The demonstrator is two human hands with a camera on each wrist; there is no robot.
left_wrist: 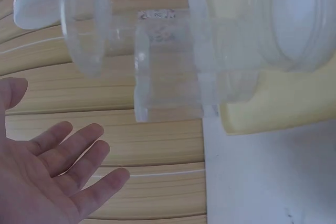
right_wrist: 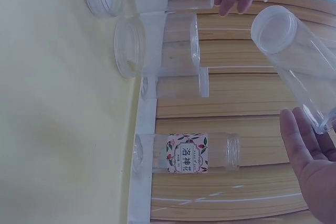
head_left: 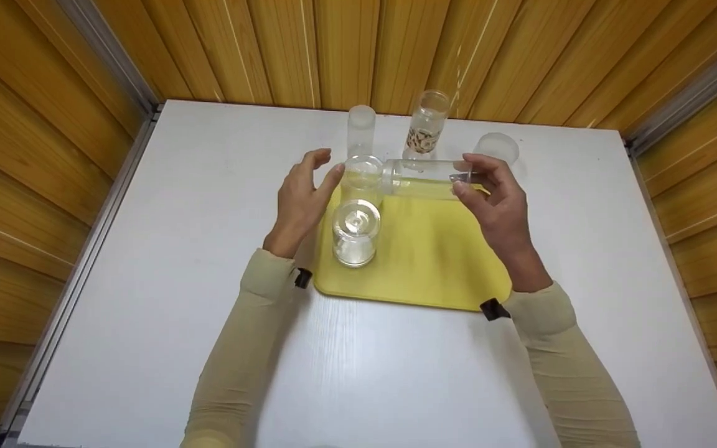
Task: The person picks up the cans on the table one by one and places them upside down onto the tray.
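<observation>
My right hand (head_left: 505, 205) grips a tall clear jar (head_left: 430, 177) by one end, thumb on the near side and fingers on the far side. The jar lies sideways in the air, its translucent cap (right_wrist: 274, 29) toward the left hand. My left hand (head_left: 301, 193) has its fingers spread, palm toward the jars and holding nothing; a gap shows between it and them in the left wrist view. Nearest to it, a wide clear jar (head_left: 356, 239) stands on the yellow board (head_left: 421, 267), with a second clear jar (head_left: 361, 177) just behind, partly overlapped by the cap.
At the back of the white table (head_left: 159, 249) stand a slim jar with a frosted top (head_left: 361, 127) and an uncapped glass-like bottle with a floral label (right_wrist: 186, 153). A frosted round piece (head_left: 497, 147) is behind the right hand. Wood-patterned walls (head_left: 346, 56) surround the table.
</observation>
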